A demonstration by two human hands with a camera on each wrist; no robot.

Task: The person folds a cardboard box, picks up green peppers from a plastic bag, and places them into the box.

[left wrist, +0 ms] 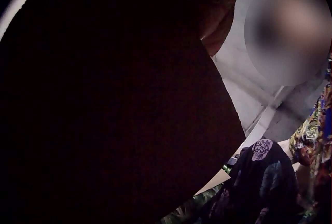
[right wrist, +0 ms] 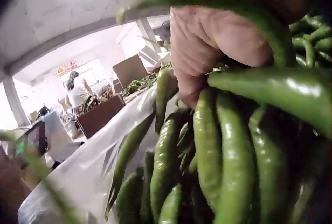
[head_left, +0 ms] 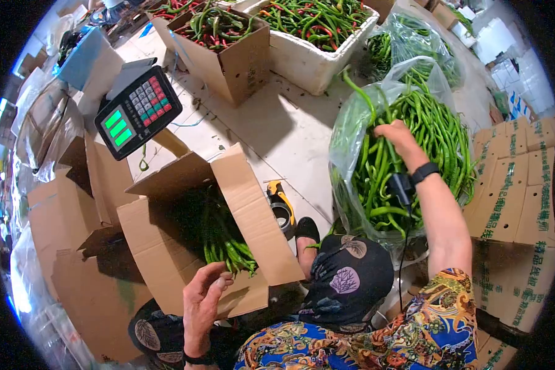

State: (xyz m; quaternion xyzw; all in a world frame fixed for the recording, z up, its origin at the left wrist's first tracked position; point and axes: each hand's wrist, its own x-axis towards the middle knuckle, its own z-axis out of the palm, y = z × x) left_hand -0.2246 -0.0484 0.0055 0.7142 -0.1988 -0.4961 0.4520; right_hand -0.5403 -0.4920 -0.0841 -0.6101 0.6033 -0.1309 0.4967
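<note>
A clear plastic bag (head_left: 345, 145) full of long green chili peppers (head_left: 438, 123) stands to the right. My right hand (head_left: 401, 145) reaches into it and grips several chili peppers, its fingers curled down among them in the right wrist view. In front of me sits an open cardboard box (head_left: 259, 228) with more green chili peppers (head_left: 228, 251) in it, their tips towards me. At the box's near edge is my left hand (head_left: 205, 299), fingers loosely bent beside those tips, with nothing visible in its grasp. Darkness fills most of the left wrist view.
A scale display (head_left: 139, 113) stands left of the box. Behind are a carton of red and green peppers (head_left: 237, 68) and a white foam box (head_left: 314, 65). Tape and a yellow-handled cutter (head_left: 280, 194) lie on the floor. Flattened cartons (head_left: 512, 185) are at the right.
</note>
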